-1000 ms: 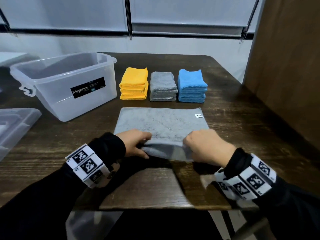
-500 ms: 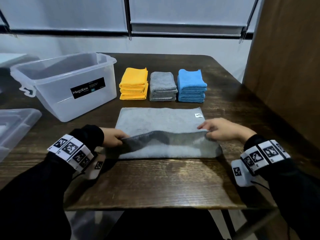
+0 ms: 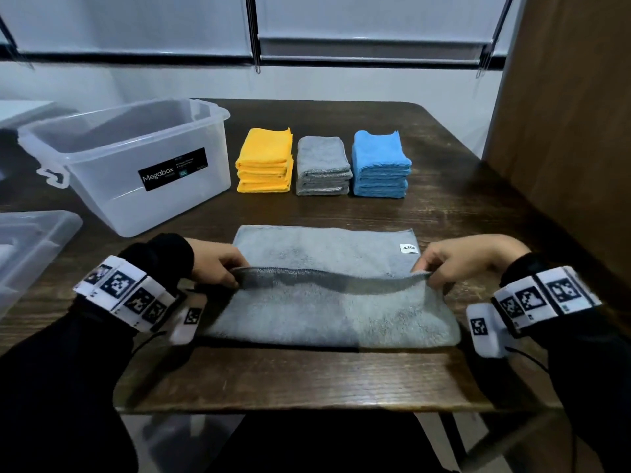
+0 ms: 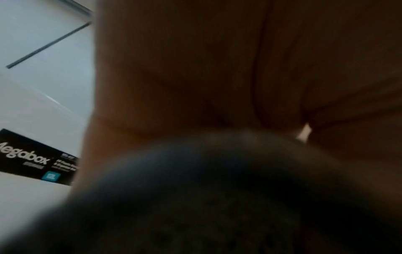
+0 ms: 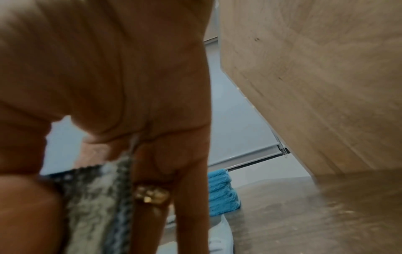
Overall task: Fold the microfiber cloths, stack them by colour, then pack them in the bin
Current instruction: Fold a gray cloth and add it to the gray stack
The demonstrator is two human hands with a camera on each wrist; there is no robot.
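A grey microfiber cloth [image 3: 324,302] lies on the dark wooden table [image 3: 307,380] in front of me, its near half lifted over the far half. My left hand [image 3: 225,269] pinches the left corner of the raised edge. My right hand [image 3: 433,271] pinches the right corner; the right wrist view shows the grey cloth [image 5: 95,197] held between thumb and fingers. Behind it stand three folded stacks: yellow [image 3: 266,162], grey [image 3: 322,165] and blue [image 3: 380,165]. The clear plastic bin [image 3: 102,196] stands at the left, with nothing in it.
A clear lid [image 3: 30,247] lies at the far left edge. A wooden panel [image 3: 573,131] rises along the table's right side. The left wrist view is mostly blocked by palm and sleeve, with the bin's label [image 4: 37,159] at its left.
Both hands slid apart from the middle of the cloth's near edge to its corners and lifted that edge up and away from me.
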